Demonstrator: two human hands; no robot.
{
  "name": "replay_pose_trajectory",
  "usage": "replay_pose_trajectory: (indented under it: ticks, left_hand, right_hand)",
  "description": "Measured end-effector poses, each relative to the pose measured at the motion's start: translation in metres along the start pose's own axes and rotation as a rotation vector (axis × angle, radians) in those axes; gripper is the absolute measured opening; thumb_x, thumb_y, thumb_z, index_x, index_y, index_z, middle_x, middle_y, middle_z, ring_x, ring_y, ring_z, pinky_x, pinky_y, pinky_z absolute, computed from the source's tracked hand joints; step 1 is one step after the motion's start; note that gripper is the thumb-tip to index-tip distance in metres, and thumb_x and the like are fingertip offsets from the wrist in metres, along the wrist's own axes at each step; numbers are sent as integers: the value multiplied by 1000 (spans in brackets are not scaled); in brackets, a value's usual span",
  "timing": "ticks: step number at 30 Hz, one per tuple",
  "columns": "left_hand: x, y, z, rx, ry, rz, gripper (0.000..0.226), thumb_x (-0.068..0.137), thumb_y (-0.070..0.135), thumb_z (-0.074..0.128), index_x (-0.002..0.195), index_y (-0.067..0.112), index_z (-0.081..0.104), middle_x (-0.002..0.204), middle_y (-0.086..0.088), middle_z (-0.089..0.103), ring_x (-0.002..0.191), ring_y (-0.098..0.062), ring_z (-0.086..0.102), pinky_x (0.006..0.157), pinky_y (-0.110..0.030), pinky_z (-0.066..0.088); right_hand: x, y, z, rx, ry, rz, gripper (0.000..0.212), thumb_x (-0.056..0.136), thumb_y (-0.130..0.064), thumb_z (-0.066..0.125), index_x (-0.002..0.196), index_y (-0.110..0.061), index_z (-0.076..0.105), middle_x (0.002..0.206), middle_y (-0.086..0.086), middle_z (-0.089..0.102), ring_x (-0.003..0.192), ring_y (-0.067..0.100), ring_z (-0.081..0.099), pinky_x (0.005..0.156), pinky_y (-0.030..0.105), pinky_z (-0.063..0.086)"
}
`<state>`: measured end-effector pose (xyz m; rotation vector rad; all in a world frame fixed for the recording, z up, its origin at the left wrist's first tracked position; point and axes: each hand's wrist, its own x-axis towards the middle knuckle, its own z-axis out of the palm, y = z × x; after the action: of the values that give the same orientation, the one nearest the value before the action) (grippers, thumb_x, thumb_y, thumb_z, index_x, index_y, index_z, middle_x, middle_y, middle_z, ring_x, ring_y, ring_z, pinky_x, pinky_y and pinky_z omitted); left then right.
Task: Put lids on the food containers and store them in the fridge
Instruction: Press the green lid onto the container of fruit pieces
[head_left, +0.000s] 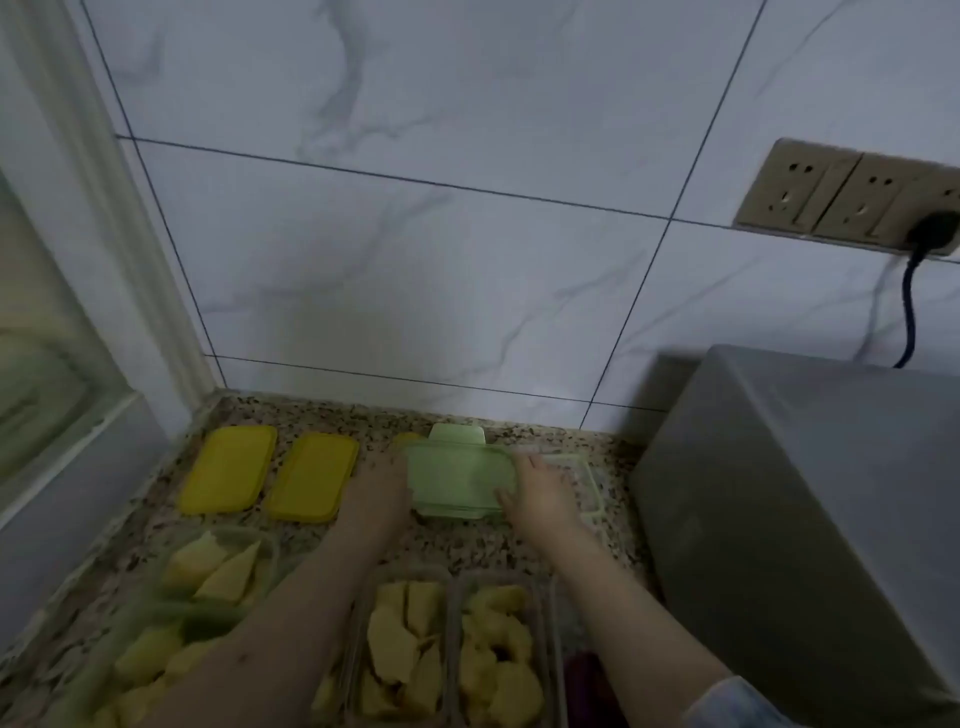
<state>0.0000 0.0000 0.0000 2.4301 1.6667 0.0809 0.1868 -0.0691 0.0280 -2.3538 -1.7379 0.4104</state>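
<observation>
A pale green lid (460, 478) with latch tabs lies on the speckled counter near the wall. My left hand (379, 491) grips its left edge and my right hand (540, 491) grips its right edge. Under my right hand lies a clear lid (582, 478) with a greenish rim. Two yellow lids (228, 467) (313, 475) lie flat to the left. Close to me stand open containers of yellow fruit pieces: a green-rimmed one (213, 566) at left and two clear ones (402, 654) (501, 654) in the middle. The image is blurred.
A grey boxy appliance (810, 519) fills the right side of the granite counter (457, 545). A wall socket strip (852, 197) with a black plug and cord hangs on the tiled wall. A window frame (78, 312) borders the left.
</observation>
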Motion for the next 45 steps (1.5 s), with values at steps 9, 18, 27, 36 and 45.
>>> replay_pose_trajectory:
  ticks: [9, 18, 27, 36, 45]
  left_hand:
    - [57, -18, 21, 92, -157, -81, 52, 97, 21, 40, 146, 7, 25, 148, -16, 31, 135, -30, 32, 107, -36, 38]
    - [77, -24, 35, 14, -199, -184, 42, 97, 16, 41, 137, 2, 35, 142, -18, 38, 128, -28, 42, 102, -33, 41]
    - [74, -20, 21, -65, -195, -276, 16, 97, 15, 38, 98, 14, 54, 118, -9, 58, 111, -23, 53, 99, -30, 39]
    - [54, -11, 1, -872, -33, -472, 28, 91, 8, 57, 116, -3, 55, 124, -23, 57, 103, -35, 57, 78, -35, 48]
    - [4, 24, -25, -927, 340, -245, 11, 93, 13, 56, 101, 11, 49, 92, 2, 52, 93, -23, 53, 71, -32, 48]
  right_hand:
    - [55, 2, 26, -63, -210, 165, 59, 94, -34, 47, 147, -16, 28, 154, 7, 27, 139, 30, 30, 112, 43, 30]
    - [77, 9, 45, 51, -179, 358, 58, 93, -18, 49, 145, -8, 27, 148, 16, 33, 136, 33, 31, 109, 43, 35]
    - [94, 14, 57, 517, -117, 656, 60, 85, -32, 56, 140, -12, 44, 140, 17, 47, 127, 37, 46, 105, 46, 42]
    - [74, 2, 41, 745, -141, 619, 51, 92, -30, 54, 134, -2, 50, 130, 16, 55, 115, 34, 55, 100, 45, 47]
    - [40, -30, -2, 1195, -118, 519, 78, 94, -64, 22, 145, -7, 37, 148, 16, 40, 135, 35, 39, 112, 51, 33]
